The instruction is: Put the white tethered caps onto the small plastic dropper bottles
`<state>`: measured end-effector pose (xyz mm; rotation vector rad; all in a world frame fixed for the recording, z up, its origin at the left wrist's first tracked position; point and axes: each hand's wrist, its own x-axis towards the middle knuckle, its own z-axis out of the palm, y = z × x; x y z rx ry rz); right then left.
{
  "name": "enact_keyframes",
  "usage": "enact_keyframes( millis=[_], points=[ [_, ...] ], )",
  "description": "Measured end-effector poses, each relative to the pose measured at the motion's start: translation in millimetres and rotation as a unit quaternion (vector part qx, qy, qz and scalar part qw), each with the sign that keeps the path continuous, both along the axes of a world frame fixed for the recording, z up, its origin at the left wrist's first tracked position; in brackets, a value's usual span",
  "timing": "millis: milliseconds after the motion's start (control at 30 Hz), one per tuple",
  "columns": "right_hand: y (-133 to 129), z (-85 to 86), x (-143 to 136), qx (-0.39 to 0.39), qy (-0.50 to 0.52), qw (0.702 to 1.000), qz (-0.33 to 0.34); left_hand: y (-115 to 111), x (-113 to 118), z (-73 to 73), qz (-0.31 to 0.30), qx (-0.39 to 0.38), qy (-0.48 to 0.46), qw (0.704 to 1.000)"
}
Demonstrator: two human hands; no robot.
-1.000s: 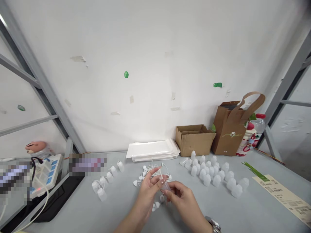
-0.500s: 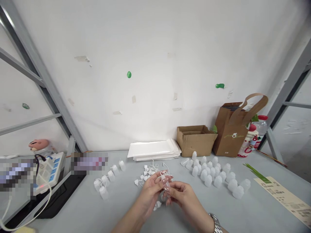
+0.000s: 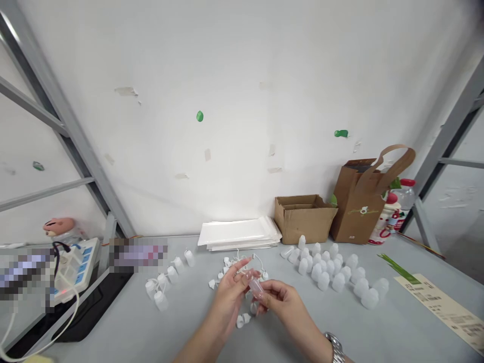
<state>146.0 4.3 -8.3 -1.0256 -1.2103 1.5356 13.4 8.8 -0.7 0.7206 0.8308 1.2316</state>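
A small translucent plastic bottle (image 3: pixel 256 289) is held tilted between my two hands above the table. My left hand (image 3: pixel 230 291) has its thumb and fingers closed around the neck end, with the index finger stretched upward. At the lower end, the fingers of my right hand (image 3: pixel 282 298) pinch the bottle's body. The left fingers hide the bottle's top. Behind and beneath the hands lie several small white caps (image 3: pixel 212 284) with thin cords, partly covered by my fingers. Two of these white pieces (image 3: pixel 243 320) lie just below the hands.
Several frosted bottles (image 3: pixel 323 281) stand on the right; several capped bottles (image 3: pixel 161 301) with cords stand on the left. White envelopes (image 3: pixel 238 233), a cardboard box (image 3: pixel 305 224) and a brown paper bag (image 3: pixel 357 206) line the wall. A power strip (image 3: pixel 81 269) sits far left.
The bottle has tilted, and the white loop seen at its top is now hidden by my left fingers. My left index finger has lifted. More of the white pieces below the hands shows.
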Motion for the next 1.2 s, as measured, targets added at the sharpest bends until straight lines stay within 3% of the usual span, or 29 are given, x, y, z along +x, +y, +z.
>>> enact_keyframes(
  millis=[167, 333, 633, 1200],
  points=[
    [-1, 1.0, 3, 0.0, 0.019, 1.0, 0.019, -1, 5, -2.8, -0.005, 0.015, -0.008, 1.0],
    [-4, -1.4, 4, -0.032, 0.111, 0.992, 0.05, -2, 7, -2.6, -0.026, 0.016, -0.014, 0.999],
    [-2, 0.6, 6, -0.047, 0.175, 0.979, 0.097, -7, 3, 10.1, -0.024, 0.035, 0.022, 0.999],
    [-3, -1.1, 5, -0.014, 0.141, 0.987, 0.082, -7, 4, 5.7, 0.044, 0.054, 0.021, 0.997]
  ],
)
